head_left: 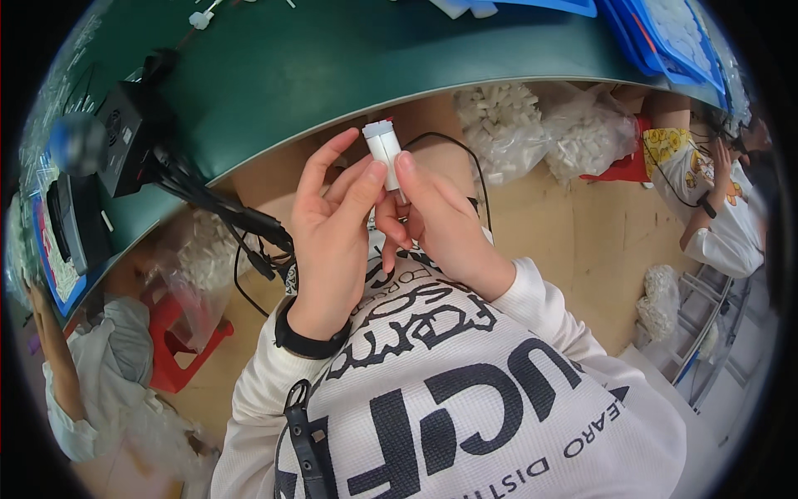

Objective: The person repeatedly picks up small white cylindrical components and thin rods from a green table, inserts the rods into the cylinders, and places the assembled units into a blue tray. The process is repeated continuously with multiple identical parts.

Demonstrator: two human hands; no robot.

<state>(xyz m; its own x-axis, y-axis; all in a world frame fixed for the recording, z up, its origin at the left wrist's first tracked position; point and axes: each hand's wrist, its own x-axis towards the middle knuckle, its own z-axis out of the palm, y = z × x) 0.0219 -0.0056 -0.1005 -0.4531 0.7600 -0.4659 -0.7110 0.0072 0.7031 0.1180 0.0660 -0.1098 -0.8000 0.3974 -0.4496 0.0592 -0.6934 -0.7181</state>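
White sleeves and our printed sweatshirt (pixel 449 407) filled the nearest part of the view, with a black band on the left wrist (pixel 309 341). Just beyond, we held a small white plastic part (pixel 383 148) upright between both hands, above our lap and just short of the table edge. Our left hand (pixel 332 241) pressed its thumb against the part's lower end while the other fingers stayed loosely spread. Our right hand (pixel 440 229) pinched the same lower end between thumb and forefinger, the remaining fingers curled under. To do this well, we judged that the grip should stay low on the part, leaving its grey-capped top clear, and that both thumbs should press evenly so it did not twist. Black cables (pixel 241 220) hung from a dark device (pixel 125 137) on the green table (pixel 332 58), close to our left hand and liable to snag it. Farther off, clear bags of white pieces (pixel 540 133) sat on the floor, blue trays (pixel 665 33) lay on the table, and other people sat at either side.
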